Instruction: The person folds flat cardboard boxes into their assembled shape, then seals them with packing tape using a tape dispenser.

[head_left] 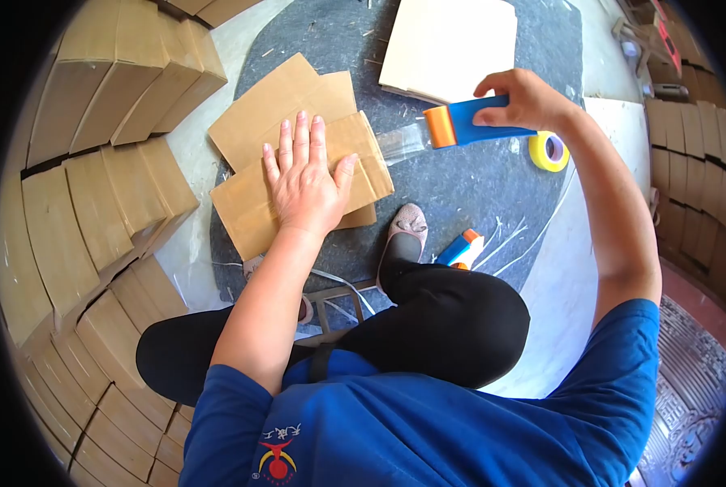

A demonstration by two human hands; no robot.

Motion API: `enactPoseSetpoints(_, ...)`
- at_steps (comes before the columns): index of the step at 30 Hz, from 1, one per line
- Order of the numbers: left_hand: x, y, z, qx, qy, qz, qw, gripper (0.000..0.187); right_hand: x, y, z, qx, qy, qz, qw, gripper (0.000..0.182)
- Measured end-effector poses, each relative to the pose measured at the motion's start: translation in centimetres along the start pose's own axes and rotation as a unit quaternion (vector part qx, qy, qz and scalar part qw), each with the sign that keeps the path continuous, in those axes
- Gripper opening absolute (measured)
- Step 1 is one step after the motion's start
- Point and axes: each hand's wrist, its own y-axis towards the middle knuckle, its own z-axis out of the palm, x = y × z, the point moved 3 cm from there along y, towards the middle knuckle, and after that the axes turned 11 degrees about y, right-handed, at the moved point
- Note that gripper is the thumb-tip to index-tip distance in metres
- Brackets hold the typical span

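My left hand [308,180] lies flat with fingers spread on a folded piece of brown cardboard [245,213], pressing on its top face. In my right hand [525,99] is a blue and orange tape dispenser [478,122], gripped by its blue body. A strip of clear tape [404,144] stretches from the dispenser to the right edge of the cardboard. Beneath the piece under my left hand, another flat cardboard sheet [277,101] sticks out toward the upper left.
A stack of pale cardboard sheets [450,45] lies on the dark mat [330,40]. Right of the dispenser is a yellow tape roll [539,152]. A second tape dispenser [462,248] rests near my foot. Piled cartons [95,203] line the left, more cartons [695,178] the right.
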Motion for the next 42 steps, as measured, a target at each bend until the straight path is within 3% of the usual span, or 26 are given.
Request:
enactPoseSetpoints(7,-0.3,-0.2,0.0,-0.004,0.023,0.0,1.0,0.071,6.0,1.8,6.1,0.025,-0.169,0.011,0.985,0.038)
enactPoseSetpoints(9,-0.4,-0.2,0.0,-0.012,0.026,-0.003,1.0,0.071,8.7,1.1,8.6,-0.016,-0.179,-0.008,0.984,0.031)
enactPoseSetpoints(16,-0.7,0.1,0.1,-0.002,0.038,0.002,0.999,0.072,10.0,-1.3,10.8,-0.079,-0.176,0.003,0.981,0.052)
enactPoseSetpoints(21,-0.6,0.0,0.4,-0.01,0.038,-0.006,0.999,0.071,7.7,-0.7,16.8,-0.117,-0.183,-0.087,0.972,0.059)
enactPoseSetpoints(24,-1.0,-0.4,0.1,-0.021,0.054,0.001,0.998,0.069,5.0,0.1,20.1,-0.129,-0.167,-0.093,0.973,0.065)
enactPoseSetpoints(25,-1.4,-0.5,-0.3,-0.031,0.035,0.009,0.999,0.061,4.8,0.1,20.7,-0.149,-0.177,-0.104,0.967,0.066)
enactPoseSetpoints(28,-2.3,0.0,-0.2,-0.015,0.031,0.098,0.995,0.05,3.4,0.9,22.5,-0.083,-0.175,-0.06,0.979,0.065)
enactPoseSetpoints(32,-1.8,0.4,-0.5,-0.002,0.035,0.105,0.994,0.055,1.7,1.5,23.3,0.087,-0.218,0.035,0.971,0.055)
enactPoseSetpoints(35,-1.3,0.3,-0.4,-0.011,-0.02,0.083,0.996,0.065,3.4,-0.3,19.4,-0.071,-0.146,0.054,0.985,0.066)
enactPoseSetpoints(36,-1.6,0.4,-0.5,-0.007,-0.011,0.086,0.996,0.07,3.8,-0.5,18.8,-0.128,-0.167,-0.006,0.978,0.075)
enactPoseSetpoints(38,-2.1,0.7,-0.4,0.006,0.014,0.089,0.996,0.079,6.7,-1.0,16.4,-0.151,-0.263,-0.042,0.952,0.078)
enactPoseSetpoints(42,-1.9,0.6,-0.6,0.014,0.02,0.093,0.995,0.075,8.5,0.5,17.4,-0.164,-0.329,-0.138,0.92,0.084)
